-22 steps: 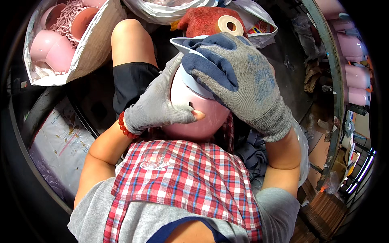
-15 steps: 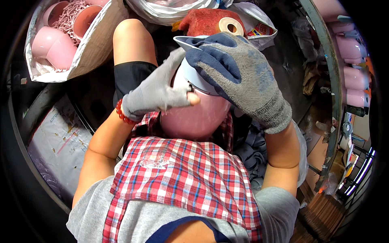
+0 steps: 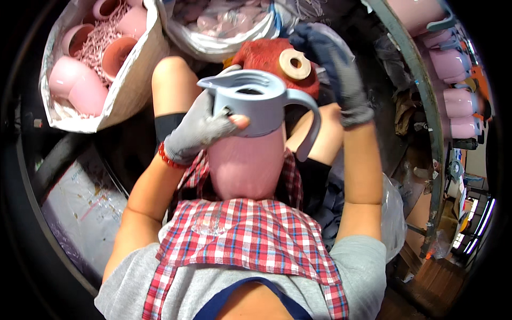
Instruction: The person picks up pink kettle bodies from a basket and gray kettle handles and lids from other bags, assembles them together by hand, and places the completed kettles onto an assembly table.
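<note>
gap: between jug handle (image 3: 316, 124) and right forearm (image 3: 362, 165) | obstacles: white sack (image 3: 130, 88) upper left, metal post (image 3: 431, 106) right

Jug (image 3: 248, 160): pink body (image 3: 245, 173), grey-blue top (image 3: 253, 114) and handle (image 3: 313, 120). Left glove (image 3: 198, 128) light grey; right glove (image 3: 344, 74) grey + navy. Apron (image 3: 253, 232): red/white/blue plaid. Far: red bundle (image 3: 260, 58), cream ring (image 3: 285, 63). Far left: white bag (image 3: 136, 88), pink cups (image 3: 89, 96).

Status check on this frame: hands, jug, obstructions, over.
Left hand gripping pink jug by grey-blue collar. Right hand clear of it, blurred. Spout left, handle right. Red cloth and cream ring beyond; nothing seen blocking jug.
</note>
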Available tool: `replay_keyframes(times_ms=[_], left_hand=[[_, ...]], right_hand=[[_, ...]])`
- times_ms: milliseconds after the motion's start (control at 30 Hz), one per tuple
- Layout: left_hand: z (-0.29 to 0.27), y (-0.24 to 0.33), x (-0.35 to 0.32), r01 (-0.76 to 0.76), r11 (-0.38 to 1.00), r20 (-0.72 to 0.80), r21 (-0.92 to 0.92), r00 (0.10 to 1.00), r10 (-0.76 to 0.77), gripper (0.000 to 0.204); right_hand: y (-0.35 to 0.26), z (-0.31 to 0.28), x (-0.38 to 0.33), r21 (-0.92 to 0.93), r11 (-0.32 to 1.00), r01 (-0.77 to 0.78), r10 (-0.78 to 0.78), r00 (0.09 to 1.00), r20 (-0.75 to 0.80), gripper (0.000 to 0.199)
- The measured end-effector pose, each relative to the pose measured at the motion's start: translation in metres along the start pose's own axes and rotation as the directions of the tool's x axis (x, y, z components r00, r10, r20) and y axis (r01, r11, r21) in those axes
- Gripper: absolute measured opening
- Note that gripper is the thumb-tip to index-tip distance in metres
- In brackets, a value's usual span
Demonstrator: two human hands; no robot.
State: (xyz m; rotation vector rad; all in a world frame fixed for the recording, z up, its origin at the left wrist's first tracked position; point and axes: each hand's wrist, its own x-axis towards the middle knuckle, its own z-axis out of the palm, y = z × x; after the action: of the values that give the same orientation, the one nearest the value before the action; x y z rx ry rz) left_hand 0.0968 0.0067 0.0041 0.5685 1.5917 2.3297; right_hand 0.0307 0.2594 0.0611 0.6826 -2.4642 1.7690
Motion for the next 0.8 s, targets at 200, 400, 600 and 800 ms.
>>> replay_keyframes(times_ms=[200, 400, 600, 800], left_hand=[[-0.017, 0.023, 0.017, -0.145, 0.984, -0.242, 0.101, 0.956, 0.165, 0.113], [-0.012, 0.029, 0.07, -0.361, 0.908, -0.168, 0.213, 0.902, 0.398, 0.117], [0.01, -0.014, 0.148, -0.43, 0.902, 0.119, 0.018, 0.897, 0.425, 0.118], [-0.012, -0.059, 0.187, -0.497, 0.845, 0.192, 0.198, 0.865, 0.464, 0.113]], right_hand=[[0.147, 0.005, 0.006, -0.921, 0.375, -0.108, 0.012, 0.994, -0.111, 0.093], [0.175, 0.011, 0.009, -0.886, 0.428, -0.179, 0.245, 0.966, -0.077, 0.088], [0.202, -0.106, 0.013, -0.256, 0.866, -0.429, 0.282, 0.843, -0.457, 0.071], [-0.063, -0.104, 0.048, -0.325, 0.945, -0.032, -0.122, 0.889, -0.441, 0.067]])
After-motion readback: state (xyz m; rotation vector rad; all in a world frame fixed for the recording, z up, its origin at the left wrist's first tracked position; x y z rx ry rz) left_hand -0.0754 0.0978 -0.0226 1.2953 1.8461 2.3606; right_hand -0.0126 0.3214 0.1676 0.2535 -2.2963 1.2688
